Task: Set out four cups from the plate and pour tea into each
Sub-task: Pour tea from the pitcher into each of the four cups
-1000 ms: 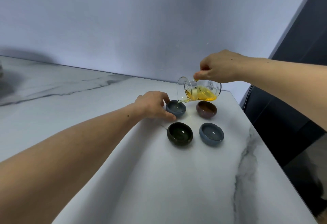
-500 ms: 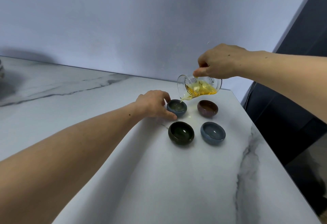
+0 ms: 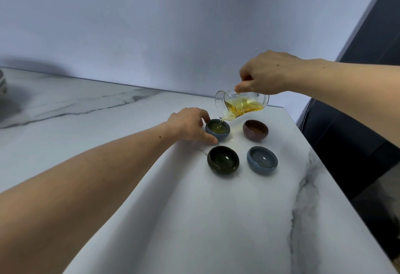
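soft, even, cool light — faint shadows, wide-angle bending at the edges, slightly soft focus.

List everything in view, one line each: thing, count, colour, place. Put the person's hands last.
blue cup being filled: 1, blue-grey, back left of the four, yellow tea inside
brown cup: 1, reddish brown, back right
dark green cup: 1, very dark green, front left
blue cup in front: 1, blue-grey, front right
glass pitcher: 1, clear with amber tea, tilted above the back cups, spout over the blue cup being filled
counter: 1, white marble with grey veins, under all the cups
wall: 1, pale blue-grey, behind the counter
left hand: 1, steadying the blue cup being filled
right hand: 1, holding the pitcher from above
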`<action>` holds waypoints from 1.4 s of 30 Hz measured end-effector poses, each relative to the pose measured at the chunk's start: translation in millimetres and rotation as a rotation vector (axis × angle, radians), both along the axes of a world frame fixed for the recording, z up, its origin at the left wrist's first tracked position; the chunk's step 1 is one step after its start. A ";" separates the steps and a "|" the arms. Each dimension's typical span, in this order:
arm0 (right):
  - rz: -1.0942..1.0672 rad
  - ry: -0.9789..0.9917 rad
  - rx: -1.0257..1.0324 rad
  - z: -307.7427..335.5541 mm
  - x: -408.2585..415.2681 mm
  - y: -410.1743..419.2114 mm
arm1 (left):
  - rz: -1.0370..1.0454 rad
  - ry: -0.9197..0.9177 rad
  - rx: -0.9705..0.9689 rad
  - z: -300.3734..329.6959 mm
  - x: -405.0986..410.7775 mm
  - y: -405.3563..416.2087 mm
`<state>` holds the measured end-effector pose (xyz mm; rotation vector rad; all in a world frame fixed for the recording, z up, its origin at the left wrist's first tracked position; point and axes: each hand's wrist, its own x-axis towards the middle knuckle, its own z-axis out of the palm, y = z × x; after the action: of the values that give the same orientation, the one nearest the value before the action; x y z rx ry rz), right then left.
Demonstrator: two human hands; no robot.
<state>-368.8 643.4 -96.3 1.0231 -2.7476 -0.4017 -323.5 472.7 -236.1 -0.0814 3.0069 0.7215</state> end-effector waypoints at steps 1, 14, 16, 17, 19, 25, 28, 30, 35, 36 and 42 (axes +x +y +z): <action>0.000 -0.001 0.001 -0.3 0.2 0.1 | 0.000 0.001 0.001 0.4 0.5 0.0; -0.120 -0.129 -0.144 -8.8 1.9 16.4 | 0.008 0.017 -0.006 0.3 5.2 2.6; -0.178 -0.181 -0.221 -9.9 4.2 20.1 | 0.006 0.018 0.018 -0.1 6.5 0.6; -0.205 -0.206 -0.267 -10.2 5.6 21.5 | 0.004 0.015 0.032 -0.1 7.7 -0.9; -0.245 -0.251 -0.349 -10.5 8.5 24.3 | -0.006 0.014 0.043 0.3 11.1 -4.0; -0.330 -0.315 -0.440 -8.9 20.0 32.2 | -0.005 0.044 0.004 4.4 27.8 -11.1; -0.346 -0.299 -0.462 -7.0 23.5 38.2 | 0.003 0.051 -0.010 6.5 35.8 -14.4; -0.359 -0.309 -0.495 -4.2 26.9 44.9 | 0.002 0.057 0.004 8.3 42.1 -14.8; -0.344 -0.307 -0.586 2.8 35.4 61.6 | -0.011 0.032 0.153 10.5 56.7 -4.6; -0.337 -0.305 -0.584 3.8 37.9 64.0 | -0.017 0.014 0.199 9.9 59.6 -1.1; -0.265 -0.284 -0.468 8.8 56.6 66.3 | -0.041 -0.054 0.379 3.9 78.5 15.1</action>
<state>-312.1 709.7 -87.6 0.6382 -3.0139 0.3737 -245.0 487.8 -232.2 -0.0237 2.7556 1.2431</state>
